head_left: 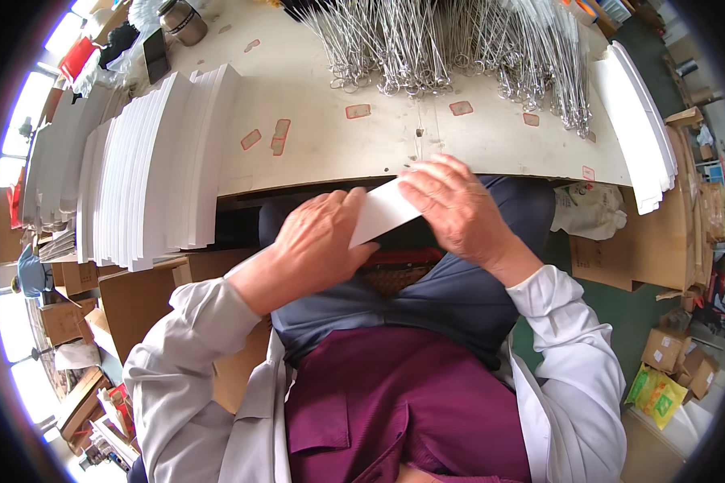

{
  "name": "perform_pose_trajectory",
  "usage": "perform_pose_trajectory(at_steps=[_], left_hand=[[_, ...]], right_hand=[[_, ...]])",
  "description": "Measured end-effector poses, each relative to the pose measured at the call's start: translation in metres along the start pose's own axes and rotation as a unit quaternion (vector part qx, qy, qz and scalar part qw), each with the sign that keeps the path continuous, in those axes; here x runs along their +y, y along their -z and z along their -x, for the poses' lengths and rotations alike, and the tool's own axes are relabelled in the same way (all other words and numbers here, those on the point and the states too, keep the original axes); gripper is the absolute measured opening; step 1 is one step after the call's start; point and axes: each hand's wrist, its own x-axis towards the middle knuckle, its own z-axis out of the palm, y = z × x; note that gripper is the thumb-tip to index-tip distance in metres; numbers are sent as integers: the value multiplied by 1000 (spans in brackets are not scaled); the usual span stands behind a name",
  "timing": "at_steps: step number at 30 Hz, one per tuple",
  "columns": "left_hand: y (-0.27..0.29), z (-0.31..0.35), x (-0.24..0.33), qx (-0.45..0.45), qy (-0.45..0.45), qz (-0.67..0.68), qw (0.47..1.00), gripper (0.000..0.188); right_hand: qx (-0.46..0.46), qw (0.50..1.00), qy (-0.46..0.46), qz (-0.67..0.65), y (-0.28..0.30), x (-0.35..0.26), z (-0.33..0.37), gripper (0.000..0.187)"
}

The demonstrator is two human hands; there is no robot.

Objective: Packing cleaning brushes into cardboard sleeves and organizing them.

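Note:
Between my hands, over my lap and just in front of the table's near edge, is a long narrow white carton (385, 212), held at a slant. My left hand (310, 241) is closed around its lower left part, thumb beneath and fingers on top. My right hand (457, 205) grips the upper right end, its fingers bent over and covering that end. Part of the carton is hidden behind my left hand and wrist, so I cannot tell whether it is flat or folded up.
Stacks of long white cartons (157, 161) stand at the table's left, and more white cartons (638, 129) at its right edge. Thin metal rods with ringed ends (411, 56) lie across the far side of the table (314, 97). A metal flask (183, 22) and a phone (155, 56) are far left.

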Motion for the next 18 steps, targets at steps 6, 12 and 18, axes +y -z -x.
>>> perform_pose_trajectory(at_steps=[6,12,18], left_hand=[[-47,-16,-14,111,-19,106,988,58],[-68,2,-16,125,47,116,984,52],[-77,9,-13,127,101,167,972,50]], right_hand=[[34,997,-25,-63,-12,-21,0,39],[152,968,-168,-106,-15,-35,29,38],[180,952,-203,-139,-35,-52,33,33]])
